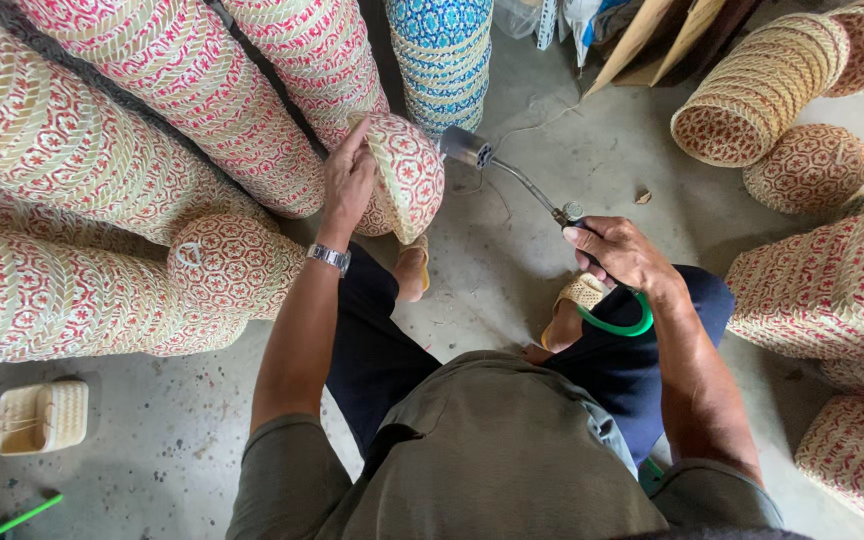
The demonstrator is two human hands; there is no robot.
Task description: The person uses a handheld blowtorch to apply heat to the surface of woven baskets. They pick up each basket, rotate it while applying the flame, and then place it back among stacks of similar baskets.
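Observation:
My left hand (347, 185) grips the rim of a small woven basket (407, 172) with a red flower pattern, holding it on its side above the floor. My right hand (620, 252) is closed around the handle of a gas torch (512, 175). The torch's metal nozzle points at the basket and sits just to its right. A green hose (617, 325) loops from the torch handle over my right knee. I sit low, both feet in sandals on the concrete.
Long stacks of nested red-patterned baskets (102, 150) lie at the left and the right (832, 290). A blue-patterned stack (440, 55) stands ahead. More baskets (762, 95) lie at the far right. A small pale rectangular basket (42, 415) sits on the floor at lower left.

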